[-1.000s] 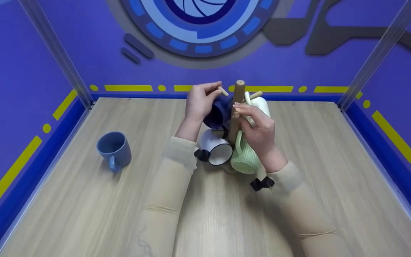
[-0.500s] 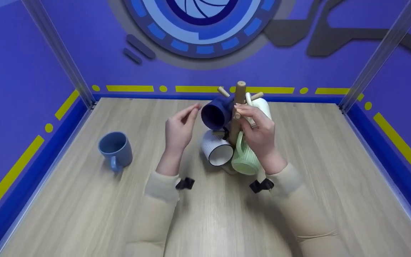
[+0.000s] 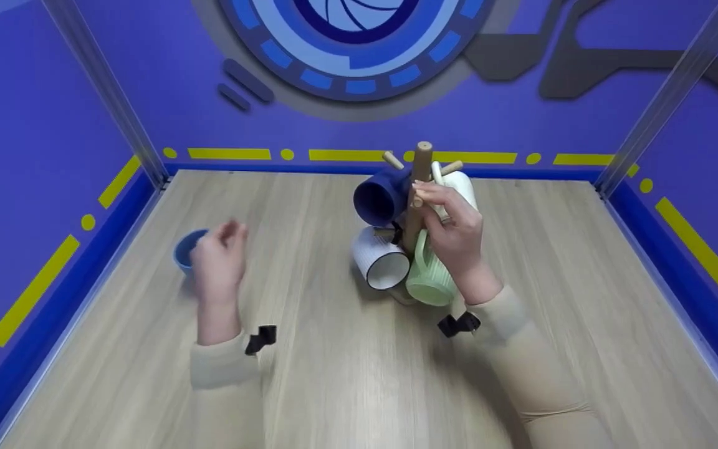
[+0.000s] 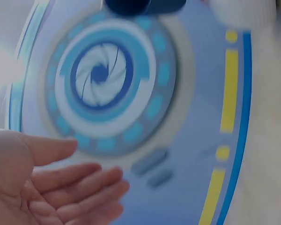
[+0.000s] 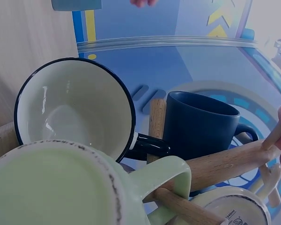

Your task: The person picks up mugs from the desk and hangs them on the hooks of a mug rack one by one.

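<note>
My left hand [image 3: 219, 262], blurred, hovers over the blue-grey mug [image 3: 184, 254] on the left of the table and hides much of it. The left wrist view shows that hand's fingers loosely extended with nothing held. At the wooden mug tree [image 3: 423, 159], my right hand [image 3: 457, 234] pinches a front peg near the top. Four-sided pegs carry a navy mug [image 3: 368, 194] at upper left and a white mug [image 3: 365, 246] with a black rim below it. A pale green mug [image 3: 432, 287] hangs at the front, its handle over a peg. Behind the right hand is a cream mug [image 3: 464, 186].
The wood-grain table [image 3: 321, 374] is enclosed by purple-blue panels with yellow marks. One upper peg [image 3: 392, 160] points to the back left of the post, bare at its tip. Black wrist cameras [image 3: 262, 340] sit on both sleeves.
My left hand has left the upper left of the mug tree and swung left and toward me, over the blue-grey mug. The right hand keeps its place on the peg.
</note>
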Motion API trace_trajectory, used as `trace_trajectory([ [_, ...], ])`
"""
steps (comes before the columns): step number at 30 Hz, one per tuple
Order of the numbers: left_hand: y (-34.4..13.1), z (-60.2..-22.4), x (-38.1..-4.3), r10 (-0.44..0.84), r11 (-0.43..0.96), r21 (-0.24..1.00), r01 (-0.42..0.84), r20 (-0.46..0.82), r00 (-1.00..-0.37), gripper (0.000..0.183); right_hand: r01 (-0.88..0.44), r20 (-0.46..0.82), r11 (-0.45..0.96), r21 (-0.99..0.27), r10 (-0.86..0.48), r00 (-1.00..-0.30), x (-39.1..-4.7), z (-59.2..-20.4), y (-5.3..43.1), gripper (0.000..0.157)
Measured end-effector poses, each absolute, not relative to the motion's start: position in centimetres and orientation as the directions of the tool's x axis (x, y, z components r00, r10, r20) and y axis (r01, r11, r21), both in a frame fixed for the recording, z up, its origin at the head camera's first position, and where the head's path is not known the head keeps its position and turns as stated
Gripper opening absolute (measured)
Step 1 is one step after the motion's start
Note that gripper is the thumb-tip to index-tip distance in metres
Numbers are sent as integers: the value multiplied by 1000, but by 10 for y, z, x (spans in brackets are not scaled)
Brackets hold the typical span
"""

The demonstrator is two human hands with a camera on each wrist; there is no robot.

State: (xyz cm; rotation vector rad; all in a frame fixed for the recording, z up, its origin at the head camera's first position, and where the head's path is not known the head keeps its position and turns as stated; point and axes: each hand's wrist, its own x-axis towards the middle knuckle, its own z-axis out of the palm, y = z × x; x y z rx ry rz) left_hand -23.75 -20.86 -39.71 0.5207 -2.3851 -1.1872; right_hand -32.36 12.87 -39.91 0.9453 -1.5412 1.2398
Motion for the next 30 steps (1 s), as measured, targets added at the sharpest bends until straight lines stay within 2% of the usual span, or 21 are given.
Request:
trace_trajectory([
  [5, -247, -398, -226, -613, 535, 765, -359, 58, -788, 78, -939, 957, 196, -283, -15, -291, -324, -400, 129, 26],
  [9, -269, -406, -222, -584, 541, 670, -509, -136, -800, 96, -938, 956, 196, -286, -8, -293, -324, -401, 130, 26],
  [14, -284, -425, -220, -474, 604, 605, -519, -251, -844, 80, -936, 955, 196, -292, -2, -298, -324, -401, 129, 25],
  [16, -286, -432, -221, -437, 624, 603, -498, -259, -861, 68, -937, 955, 194, -292, 0, -298, -324, -401, 129, 25],
  [20, -288, -439, -225, -422, 653, 575, -493, -265, -867, 58, -935, 954, 196, -294, 2, -300, -324, -401, 128, 26],
  [24, -290, -443, -228, -443, 683, 550, -481, -211, -871, 33, -933, 953, 204, -298, 1, -304, -323, -402, 128, 26],
  [28, -294, -447, -227, -478, 693, 569, -443, -98, -873, 16, -932, 953, 212, -296, 3, -302, -323, -402, 127, 25],
  [30, -296, -448, -226, -506, 674, 596, -436, -58, -861, 13, -932, 954, 211, -296, 8, -301, -323, -402, 127, 25],
])
